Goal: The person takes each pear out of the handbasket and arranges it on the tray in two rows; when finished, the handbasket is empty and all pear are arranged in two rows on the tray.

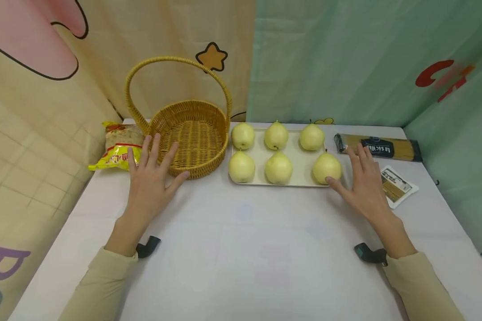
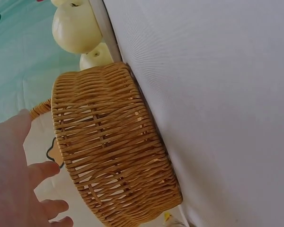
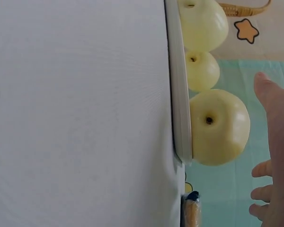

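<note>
My left hand (image 1: 150, 183), fingers spread, hovers at the front left of a wicker basket (image 1: 193, 138) with a tall looped handle. Nothing is held in it. The left wrist view shows the basket's woven side (image 2: 111, 142) close to the fingers (image 2: 42, 172). Several pale yellow pears stand in two rows on a cream tray (image 1: 301, 171) right of the basket. My right hand (image 1: 363, 185) is also spread and holds nothing. Its thumb is nearest the front right pear (image 1: 327, 167); in the right wrist view a gap shows between the thumb and that pear (image 3: 220, 127).
A yellow and red food bag (image 1: 120, 147) lies left of the basket. A dark spaghetti packet (image 1: 379, 147) and a small white and brown sachet (image 1: 397, 185) lie on the right. Curtains (image 1: 329, 58) hang behind the white table (image 1: 241, 249).
</note>
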`<state>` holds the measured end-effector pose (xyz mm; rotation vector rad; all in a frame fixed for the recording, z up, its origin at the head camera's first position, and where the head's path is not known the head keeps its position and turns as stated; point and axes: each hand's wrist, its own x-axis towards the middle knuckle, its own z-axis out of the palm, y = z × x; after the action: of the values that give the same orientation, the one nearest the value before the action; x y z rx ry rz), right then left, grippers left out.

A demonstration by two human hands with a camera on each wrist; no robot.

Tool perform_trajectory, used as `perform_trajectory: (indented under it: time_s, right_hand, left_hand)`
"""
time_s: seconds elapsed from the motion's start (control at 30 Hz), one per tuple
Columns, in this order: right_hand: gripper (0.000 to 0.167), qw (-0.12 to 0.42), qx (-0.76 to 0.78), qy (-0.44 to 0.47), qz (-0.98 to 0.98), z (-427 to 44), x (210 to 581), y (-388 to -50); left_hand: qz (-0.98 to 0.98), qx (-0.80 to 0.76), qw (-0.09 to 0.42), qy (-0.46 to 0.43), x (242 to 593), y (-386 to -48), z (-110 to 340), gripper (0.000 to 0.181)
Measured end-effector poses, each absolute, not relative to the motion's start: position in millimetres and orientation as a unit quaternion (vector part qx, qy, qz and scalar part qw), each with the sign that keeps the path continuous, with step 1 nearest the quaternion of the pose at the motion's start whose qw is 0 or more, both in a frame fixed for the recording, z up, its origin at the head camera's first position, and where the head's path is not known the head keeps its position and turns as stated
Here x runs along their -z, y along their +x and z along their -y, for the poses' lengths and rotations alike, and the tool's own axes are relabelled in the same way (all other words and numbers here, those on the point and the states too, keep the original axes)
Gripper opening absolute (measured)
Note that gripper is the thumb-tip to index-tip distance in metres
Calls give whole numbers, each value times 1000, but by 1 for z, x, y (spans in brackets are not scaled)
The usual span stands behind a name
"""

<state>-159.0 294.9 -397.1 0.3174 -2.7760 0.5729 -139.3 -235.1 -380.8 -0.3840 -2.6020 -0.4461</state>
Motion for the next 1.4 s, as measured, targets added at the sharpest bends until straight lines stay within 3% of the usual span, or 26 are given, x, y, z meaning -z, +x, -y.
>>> perform_trajectory:
  time_s: [0.27,0.7,1.0,1.4]
  right_hand:
    - [107,139,-159,114,971,-300,399,-161]
    - [106,124,-125,103,979,-304,398,-158]
    - [106,117,-124,89,981,-310,394,-155]
    - [108,119,-122,80,982,-312,395,-154]
  left_hand:
    - [952,147,229,-139,377,-138,237,81]
    - [949,145,246,-133,377,-141,239,89]
    - [951,156,231,-137,383,-141,236,91]
    - [953,158,223,-133,384,-141,235,84]
